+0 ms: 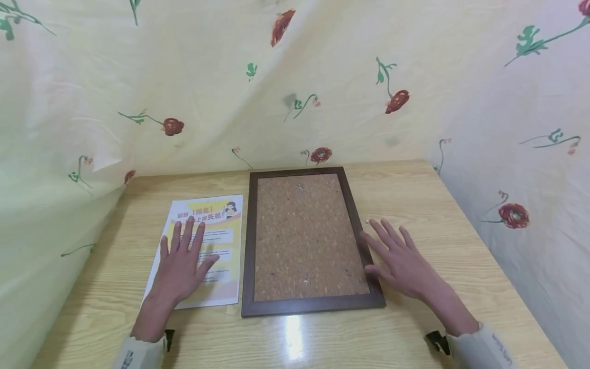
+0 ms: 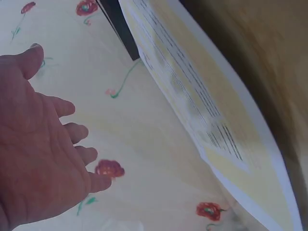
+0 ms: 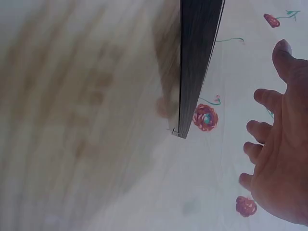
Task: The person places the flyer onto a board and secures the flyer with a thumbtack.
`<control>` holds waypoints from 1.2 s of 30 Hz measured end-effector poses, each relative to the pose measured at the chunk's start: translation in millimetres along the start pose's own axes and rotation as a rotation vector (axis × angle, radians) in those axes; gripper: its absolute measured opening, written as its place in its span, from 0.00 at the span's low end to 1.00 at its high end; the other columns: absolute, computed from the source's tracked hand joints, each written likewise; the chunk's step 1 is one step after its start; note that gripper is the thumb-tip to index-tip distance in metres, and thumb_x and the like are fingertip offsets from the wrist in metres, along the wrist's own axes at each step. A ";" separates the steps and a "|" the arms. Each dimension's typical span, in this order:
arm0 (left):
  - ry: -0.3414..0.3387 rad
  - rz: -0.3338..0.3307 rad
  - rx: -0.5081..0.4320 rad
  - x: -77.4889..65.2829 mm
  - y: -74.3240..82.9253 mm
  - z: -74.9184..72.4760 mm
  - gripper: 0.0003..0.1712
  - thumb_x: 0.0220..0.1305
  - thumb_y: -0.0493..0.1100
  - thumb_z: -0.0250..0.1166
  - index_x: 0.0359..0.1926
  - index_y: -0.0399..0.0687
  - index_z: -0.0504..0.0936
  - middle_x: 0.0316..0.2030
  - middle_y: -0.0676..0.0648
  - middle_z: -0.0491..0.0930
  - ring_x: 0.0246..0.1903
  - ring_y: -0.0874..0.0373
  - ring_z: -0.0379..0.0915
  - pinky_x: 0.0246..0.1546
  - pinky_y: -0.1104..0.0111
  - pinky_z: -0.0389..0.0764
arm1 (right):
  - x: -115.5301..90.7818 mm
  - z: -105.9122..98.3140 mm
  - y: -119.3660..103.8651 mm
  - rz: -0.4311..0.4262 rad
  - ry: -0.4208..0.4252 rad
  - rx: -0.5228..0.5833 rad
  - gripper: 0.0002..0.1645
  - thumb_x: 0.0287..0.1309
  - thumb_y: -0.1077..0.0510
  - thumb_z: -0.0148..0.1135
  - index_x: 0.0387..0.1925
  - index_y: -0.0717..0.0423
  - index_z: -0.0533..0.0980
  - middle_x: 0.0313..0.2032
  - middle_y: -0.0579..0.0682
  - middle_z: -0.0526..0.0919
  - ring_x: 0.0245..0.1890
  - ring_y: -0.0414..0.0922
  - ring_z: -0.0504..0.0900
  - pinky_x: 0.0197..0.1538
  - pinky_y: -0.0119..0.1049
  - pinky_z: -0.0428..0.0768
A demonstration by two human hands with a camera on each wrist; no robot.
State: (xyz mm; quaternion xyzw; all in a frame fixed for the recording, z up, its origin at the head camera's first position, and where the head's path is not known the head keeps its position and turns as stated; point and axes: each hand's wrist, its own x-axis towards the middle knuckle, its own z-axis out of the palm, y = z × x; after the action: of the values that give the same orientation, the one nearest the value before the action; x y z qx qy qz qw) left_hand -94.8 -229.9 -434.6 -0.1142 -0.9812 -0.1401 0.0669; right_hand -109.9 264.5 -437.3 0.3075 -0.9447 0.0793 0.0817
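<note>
My left hand (image 1: 177,271) hovers over a printed paper poster (image 1: 221,292) on the table, its fingers spread. In the left wrist view the palm of this hand (image 2: 45,144) is bare, with a gap between it and the poster (image 2: 192,96). Right of the poster lies a cork board (image 1: 304,236) with a dark brown frame (image 1: 313,306). Over its right edge is my right hand (image 1: 401,261), fingers apart and holding nothing. The right wrist view shows that hand (image 3: 281,144) apart from the frame's side (image 3: 195,67).
Small shiny pins (image 1: 306,281) dot the cork near its top and bottom. A tiny pale object (image 1: 367,221) sits by the right fingertips. The wood-grain table (image 1: 415,195) meets a flowered cloth (image 1: 212,92) at the back and sides.
</note>
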 end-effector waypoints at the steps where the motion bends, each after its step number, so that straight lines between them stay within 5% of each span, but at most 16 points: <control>1: 0.000 -0.011 -0.005 -0.6 -2.1 -0.6 0.45 0.73 0.61 0.52 0.76 0.37 0.49 0.76 0.33 0.38 0.74 0.34 0.27 0.65 0.33 0.36 | -0.7 0.1 -1.1 0.003 -0.004 0.003 0.43 0.63 0.44 0.63 0.73 0.56 0.61 0.75 0.62 0.52 0.74 0.62 0.47 0.70 0.64 0.44; 18: -0.155 -0.243 -0.050 -20.8 -29.2 -5.5 0.50 0.73 0.63 0.50 0.76 0.31 0.43 0.74 0.26 0.32 0.70 0.24 0.27 0.61 0.28 0.34 | -16.1 8.3 -21.0 0.022 -0.055 -0.001 0.48 0.60 0.35 0.63 0.72 0.57 0.62 0.73 0.63 0.56 0.72 0.65 0.53 0.66 0.68 0.53; 36: -0.329 -0.383 -0.136 -34.7 -46.2 -9.3 0.58 0.68 0.64 0.56 0.73 0.24 0.39 0.69 0.17 0.30 0.63 0.13 0.29 0.52 0.21 0.41 | -25.9 12.9 -27.9 0.045 -0.093 0.027 0.46 0.60 0.35 0.62 0.70 0.57 0.66 0.73 0.55 0.59 0.71 0.63 0.55 0.62 0.73 0.53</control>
State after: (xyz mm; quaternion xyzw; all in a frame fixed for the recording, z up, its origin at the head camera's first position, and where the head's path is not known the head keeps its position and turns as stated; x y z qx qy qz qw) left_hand -71.7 -282.8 -443.4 0.0481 -0.9710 -0.1952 -0.1291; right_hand -74.0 254.3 -452.3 0.2907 -0.9530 0.0792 0.0318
